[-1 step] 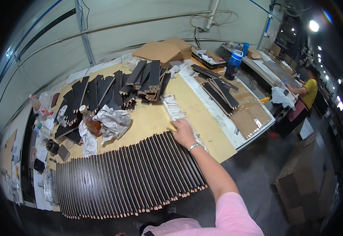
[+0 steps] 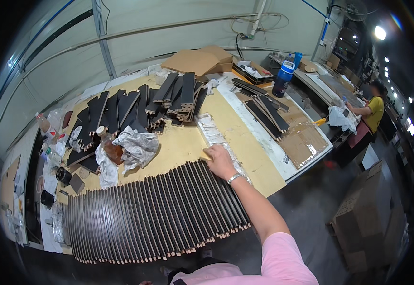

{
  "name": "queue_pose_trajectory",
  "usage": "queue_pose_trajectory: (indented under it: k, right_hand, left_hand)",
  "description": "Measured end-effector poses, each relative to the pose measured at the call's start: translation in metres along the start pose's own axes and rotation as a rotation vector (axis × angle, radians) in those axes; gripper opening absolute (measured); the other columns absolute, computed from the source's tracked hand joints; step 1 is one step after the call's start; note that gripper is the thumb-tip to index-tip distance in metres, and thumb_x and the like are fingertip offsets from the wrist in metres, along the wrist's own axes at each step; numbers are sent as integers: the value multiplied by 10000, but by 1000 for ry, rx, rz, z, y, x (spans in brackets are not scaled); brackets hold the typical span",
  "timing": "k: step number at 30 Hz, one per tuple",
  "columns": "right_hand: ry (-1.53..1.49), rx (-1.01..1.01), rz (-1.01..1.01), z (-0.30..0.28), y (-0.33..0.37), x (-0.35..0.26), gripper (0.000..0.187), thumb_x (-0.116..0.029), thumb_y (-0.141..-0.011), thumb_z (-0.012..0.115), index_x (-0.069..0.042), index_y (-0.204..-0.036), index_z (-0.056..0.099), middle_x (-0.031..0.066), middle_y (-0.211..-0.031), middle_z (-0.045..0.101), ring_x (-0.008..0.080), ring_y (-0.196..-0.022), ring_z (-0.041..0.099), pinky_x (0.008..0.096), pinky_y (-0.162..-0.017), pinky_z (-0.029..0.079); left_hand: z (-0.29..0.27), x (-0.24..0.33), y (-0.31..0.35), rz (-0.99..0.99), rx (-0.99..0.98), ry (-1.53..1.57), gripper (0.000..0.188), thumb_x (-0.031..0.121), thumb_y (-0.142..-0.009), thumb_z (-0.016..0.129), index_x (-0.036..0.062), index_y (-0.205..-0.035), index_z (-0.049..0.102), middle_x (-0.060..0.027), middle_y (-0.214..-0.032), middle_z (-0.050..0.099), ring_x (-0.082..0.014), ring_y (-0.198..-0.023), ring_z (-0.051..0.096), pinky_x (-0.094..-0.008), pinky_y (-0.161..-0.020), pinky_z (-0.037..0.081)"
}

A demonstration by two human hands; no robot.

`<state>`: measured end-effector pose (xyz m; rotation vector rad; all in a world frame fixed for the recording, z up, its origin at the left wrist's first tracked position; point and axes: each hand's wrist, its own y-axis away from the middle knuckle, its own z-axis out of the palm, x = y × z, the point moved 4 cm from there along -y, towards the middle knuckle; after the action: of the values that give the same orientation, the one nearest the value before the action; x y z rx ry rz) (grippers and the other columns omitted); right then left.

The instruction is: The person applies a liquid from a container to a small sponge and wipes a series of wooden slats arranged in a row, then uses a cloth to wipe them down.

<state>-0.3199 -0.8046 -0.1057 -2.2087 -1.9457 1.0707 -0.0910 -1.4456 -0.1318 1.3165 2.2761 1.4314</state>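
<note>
My right hand (image 2: 220, 161) is closed round a small yellow sponge-like block (image 2: 205, 156), most of it hidden by the fingers. It rests at the far end of a long row of narrow dark strips (image 2: 154, 211) laid side by side, pale wood showing at their ends. The hand is near the row's right side. Beside it runs a white-smeared strip of board (image 2: 211, 130). At the bottom edge a tiny skin-toned patch may be my left hand (image 2: 145, 283); its fingers cannot be made out.
Behind the row lie piled dark planks (image 2: 169, 97), a bottle of brown liquid (image 2: 111, 145) and a crumpled white cloth (image 2: 138, 147). More planks (image 2: 266, 114) and a blue-topped jug (image 2: 283, 78) stand right. A co-worker (image 2: 372, 111) works beyond; a large carton (image 2: 366, 213) stands on the floor.
My right hand has shifted very slightly left and toward me with the yellow block. The rest looks the same.
</note>
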Motion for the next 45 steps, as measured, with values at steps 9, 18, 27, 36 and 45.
queue_pose_trajectory:
  k: [9, 18, 27, 36, 45]
  right_hand:
    - [42, 75, 131, -9, -1, 14, 404, -121, -983, 848, -57, -1380, 889, 165, -1291, 817, 393, -1239, 736, 503, -1138, 610]
    - [-159, -210, 8, -76, 163, -48, 419, -60, -878, 822, -37, -1293, 875, 166, -1166, 808, 398, -1133, 748, 501, -1078, 605]
    - [-113, 58, 109, -34, 16, 34, 362, -72, -979, 874, -6, -1335, 884, 194, -1286, 859, 408, -1235, 773, 493, -1132, 611]
    - [-155, -86, 119, -44, 91, 19, 416, -10, -929, 867, -31, -1344, 887, 190, -1332, 857, 433, -1246, 775, 481, -1148, 608]
    - [-45, -170, 230, -164, 316, -87, 466, 2, -907, 870, -43, -1372, 867, 158, -1315, 849, 393, -1287, 761, 493, -1164, 610]
  left_hand:
    - [59, -140, -190, 179, 10, 87, 287, 97, -1155, 766, -65, -1391, 780, -175, -1133, 851, -277, -939, 801, -430, -838, 663]
    - [70, -160, -218, 233, 5, 186, 240, 48, -1133, 770, -78, -1337, 782, -164, -1088, 845, -265, -911, 806, -420, -825, 672]
    - [61, -166, -221, 266, -49, 209, 194, -1, -1111, 774, -91, -1283, 785, -153, -1043, 840, -253, -883, 811, -410, -813, 682]
    - [53, -181, -225, 240, -152, 169, 194, -42, -1079, 793, -103, -1263, 795, -163, -1032, 852, -248, -882, 824, -403, -822, 689]
    - [13, -157, -273, 441, -104, -134, 249, 162, -1025, 899, -23, -1191, 904, -172, -1013, 903, -238, -881, 864, -423, -858, 690]
